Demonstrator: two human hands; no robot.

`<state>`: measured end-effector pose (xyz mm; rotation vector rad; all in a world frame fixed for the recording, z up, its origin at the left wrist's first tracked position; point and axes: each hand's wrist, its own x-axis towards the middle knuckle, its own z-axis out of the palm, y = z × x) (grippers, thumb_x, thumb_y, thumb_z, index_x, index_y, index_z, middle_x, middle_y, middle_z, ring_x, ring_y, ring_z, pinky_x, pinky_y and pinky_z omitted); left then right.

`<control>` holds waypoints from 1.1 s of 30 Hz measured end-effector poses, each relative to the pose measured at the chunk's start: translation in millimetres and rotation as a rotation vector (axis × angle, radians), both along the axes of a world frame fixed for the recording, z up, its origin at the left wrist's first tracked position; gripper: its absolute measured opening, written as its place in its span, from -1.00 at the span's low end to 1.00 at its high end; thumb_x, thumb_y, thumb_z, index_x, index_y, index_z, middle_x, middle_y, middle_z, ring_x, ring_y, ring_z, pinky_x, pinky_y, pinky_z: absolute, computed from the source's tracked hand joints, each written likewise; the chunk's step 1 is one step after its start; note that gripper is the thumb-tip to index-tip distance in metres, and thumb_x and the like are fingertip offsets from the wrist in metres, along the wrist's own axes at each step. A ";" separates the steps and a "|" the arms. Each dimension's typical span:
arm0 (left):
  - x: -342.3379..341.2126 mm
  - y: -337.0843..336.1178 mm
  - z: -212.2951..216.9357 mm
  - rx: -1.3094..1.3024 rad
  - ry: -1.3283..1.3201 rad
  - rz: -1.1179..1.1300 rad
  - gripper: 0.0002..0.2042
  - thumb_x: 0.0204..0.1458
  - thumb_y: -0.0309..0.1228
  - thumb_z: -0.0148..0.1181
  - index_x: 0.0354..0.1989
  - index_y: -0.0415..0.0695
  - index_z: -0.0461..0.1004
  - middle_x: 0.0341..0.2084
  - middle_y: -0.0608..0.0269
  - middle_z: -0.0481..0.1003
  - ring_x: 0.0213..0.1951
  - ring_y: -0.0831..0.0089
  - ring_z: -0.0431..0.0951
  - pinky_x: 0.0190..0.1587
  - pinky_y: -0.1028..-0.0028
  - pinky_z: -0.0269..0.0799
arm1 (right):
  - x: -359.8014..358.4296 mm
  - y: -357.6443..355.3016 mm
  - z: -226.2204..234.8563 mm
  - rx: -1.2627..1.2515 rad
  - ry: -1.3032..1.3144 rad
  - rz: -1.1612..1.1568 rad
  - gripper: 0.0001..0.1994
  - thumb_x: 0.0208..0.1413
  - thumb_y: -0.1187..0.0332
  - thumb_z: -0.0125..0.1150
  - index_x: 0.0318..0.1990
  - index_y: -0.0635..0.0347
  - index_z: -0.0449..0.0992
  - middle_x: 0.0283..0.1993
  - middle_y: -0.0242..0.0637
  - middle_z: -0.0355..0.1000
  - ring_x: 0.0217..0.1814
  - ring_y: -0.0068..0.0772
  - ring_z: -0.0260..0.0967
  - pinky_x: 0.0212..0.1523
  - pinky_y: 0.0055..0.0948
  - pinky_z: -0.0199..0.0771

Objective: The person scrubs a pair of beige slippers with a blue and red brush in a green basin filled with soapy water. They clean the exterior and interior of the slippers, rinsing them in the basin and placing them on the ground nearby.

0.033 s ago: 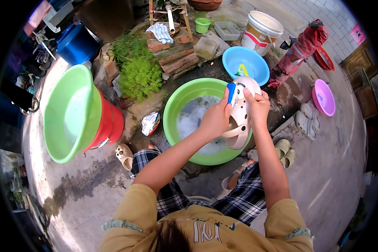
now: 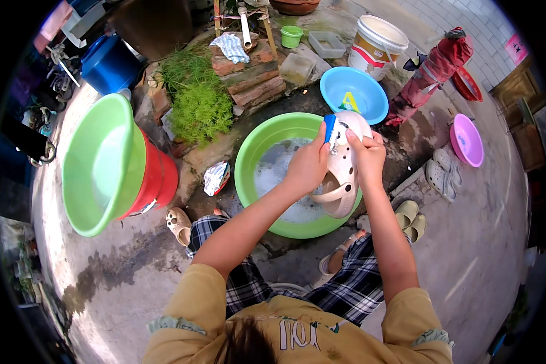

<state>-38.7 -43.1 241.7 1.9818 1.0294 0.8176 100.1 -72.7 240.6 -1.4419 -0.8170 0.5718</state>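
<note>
Both hands are gripping the cream clog (image 2: 341,176) over the green basin (image 2: 255,155): our left hand (image 2: 309,165) is pressing a blue brush (image 2: 329,128), our right hand (image 2: 367,155) is steadying it. Since a moment ago almost nothing is changing, so we are judging the scrubbing unfinished.

Looks like a home's back yard wash spot, bare concrete ground (image 2: 485,255) all round. Everything sits around the green basin (image 2: 258,158) of soapy water: blue basin (image 2: 370,91) just behind it, brick stack (image 2: 249,76) and leafy plant (image 2: 197,100) behind-left, sandals (image 2: 441,173) off right.
</note>
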 end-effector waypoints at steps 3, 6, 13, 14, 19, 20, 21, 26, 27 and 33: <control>-3.9 14.7 14.9 -0.091 0.008 0.087 -0.53 0.11 -0.35 -0.16 0.21 -0.20 0.06 -0.57 -0.16 0.44 -0.49 -0.06 0.45 -0.38 0.09 0.31 | -3.6 1.0 -9.0 -0.019 -0.213 0.067 -0.76 -0.16 0.34 0.36 -0.60 0.37 0.52 -0.12 -0.19 0.26 -0.08 -0.42 0.20 -0.07 -0.49 0.18; -1.0 -6.1 3.0 -0.075 0.055 -0.027 -0.48 0.12 -0.37 -0.17 0.23 -0.29 -0.07 -0.53 -0.15 0.45 -0.46 -0.05 0.45 -0.37 0.11 0.32 | 4.0 4.3 -5.1 0.036 -0.170 -0.089 -0.71 -0.18 0.30 0.36 -0.68 0.37 0.47 -0.26 -0.20 0.28 -0.20 -0.38 0.26 -0.15 -0.44 0.25; 4.6 -4.2 6.8 -0.001 0.112 0.019 -0.45 0.13 -0.38 -0.20 0.22 -0.40 -0.19 -0.54 -0.19 0.42 -0.51 -0.03 0.44 -0.46 0.12 0.30 | -12.2 0.7 -5.6 0.008 -0.279 -0.094 -0.68 -0.16 0.33 0.33 -0.74 0.36 0.41 -0.24 -0.08 0.29 -0.15 -0.26 0.24 -0.11 -0.40 0.23; 4.4 -5.9 8.2 -0.044 0.119 0.027 -0.45 0.14 -0.38 -0.21 0.22 -0.40 -0.19 -0.57 -0.20 0.41 -0.53 -0.04 0.44 -0.46 0.13 0.29 | -10.5 1.9 -2.7 0.026 -0.270 -0.106 -0.69 -0.16 0.34 0.33 -0.74 0.36 0.41 -0.23 -0.07 0.29 -0.15 -0.25 0.24 -0.10 -0.40 0.23; 14.3 -44.9 0.9 -0.268 0.082 -0.088 -0.42 0.14 -0.40 -0.24 0.21 -0.48 -0.29 -0.64 -0.14 0.41 -0.62 0.03 0.43 -0.56 0.16 0.27 | -7.8 3.8 -3.7 0.062 -0.310 -0.175 -0.71 -0.14 0.36 0.30 -0.72 0.38 0.42 -0.17 -0.07 0.25 -0.14 -0.24 0.22 -0.07 -0.40 0.21; 13.4 -38.3 -2.9 -0.091 0.123 0.016 -0.41 0.14 -0.42 -0.25 0.20 -0.50 -0.35 -0.66 -0.11 0.41 -0.64 0.07 0.43 -0.61 0.22 0.27 | -16.5 4.4 -4.4 0.080 -0.306 -0.155 -0.71 -0.14 0.36 0.30 -0.71 0.39 0.42 -0.16 -0.07 0.25 -0.14 -0.24 0.22 -0.06 -0.41 0.21; 17.0 -25.8 0.2 -0.114 0.062 0.046 -0.41 0.14 -0.42 -0.25 0.20 -0.50 -0.36 -0.66 -0.11 0.40 -0.64 0.07 0.43 -0.60 0.22 0.28 | -17.6 3.3 -4.3 0.093 -0.313 -0.153 -0.72 -0.14 0.37 0.30 -0.70 0.39 0.42 -0.14 -0.07 0.24 -0.14 -0.24 0.22 -0.06 -0.42 0.21; 10.5 -27.5 11.5 -0.134 0.043 0.047 -0.39 0.14 -0.36 -0.21 0.21 -0.46 -0.32 -0.68 -0.09 0.40 -0.64 0.06 0.43 -0.58 0.18 0.28 | -23.3 5.7 -1.4 0.141 -0.345 -0.176 -0.75 -0.14 0.39 0.28 -0.66 0.41 0.44 -0.10 -0.05 0.24 -0.07 -0.20 0.22 -0.04 -0.38 0.21; 9.4 -35.2 10.5 -0.115 0.114 0.019 -0.39 0.13 -0.34 -0.20 0.22 -0.45 -0.29 -0.68 -0.08 0.41 -0.64 0.06 0.43 -0.58 0.17 0.28 | -20.9 6.5 -3.0 0.140 -0.383 -0.175 -0.77 -0.14 0.40 0.29 -0.65 0.41 0.45 -0.09 -0.04 0.24 -0.07 -0.19 0.22 -0.04 -0.37 0.22; 0.6 15.3 19.1 0.051 0.157 0.133 -0.36 0.11 -0.29 -0.15 0.24 -0.36 -0.27 -0.67 -0.06 0.43 -0.63 0.02 0.44 -0.57 0.13 0.30 | -28.0 0.9 -5.7 0.135 -0.457 -0.071 -0.80 -0.15 0.38 0.31 -0.59 0.38 0.51 -0.08 -0.09 0.28 -0.06 -0.27 0.24 -0.04 -0.45 0.22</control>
